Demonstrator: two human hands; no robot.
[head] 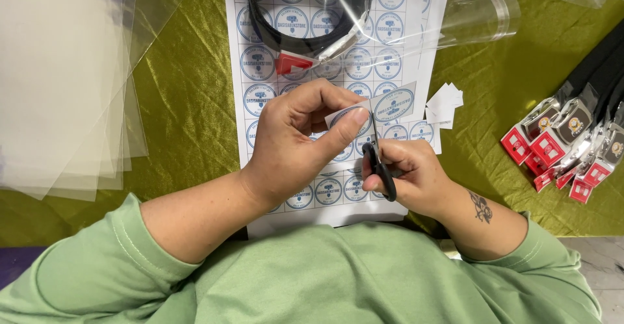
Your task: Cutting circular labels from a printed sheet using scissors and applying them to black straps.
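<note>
My left hand (296, 139) pinches a small strip of round blue sticker labels (390, 105) between thumb and fingers, just above the table. Black-handled scissors (380, 168) sit in my right hand (413, 174), their blades at the strip's lower edge. Both hands hover over a white sheet of round blue labels (260, 70). A black belt with a red tag, sealed in a clear plastic bag (312, 18), lies on the sheet's far end.
A stack of clear plastic sleeves (65, 83) lies at the left on the green cloth (188, 122). Small cut white squares (445, 103) sit right of the sheet. Several black belts with red-tagged buckles (565, 142) are piled at the right edge.
</note>
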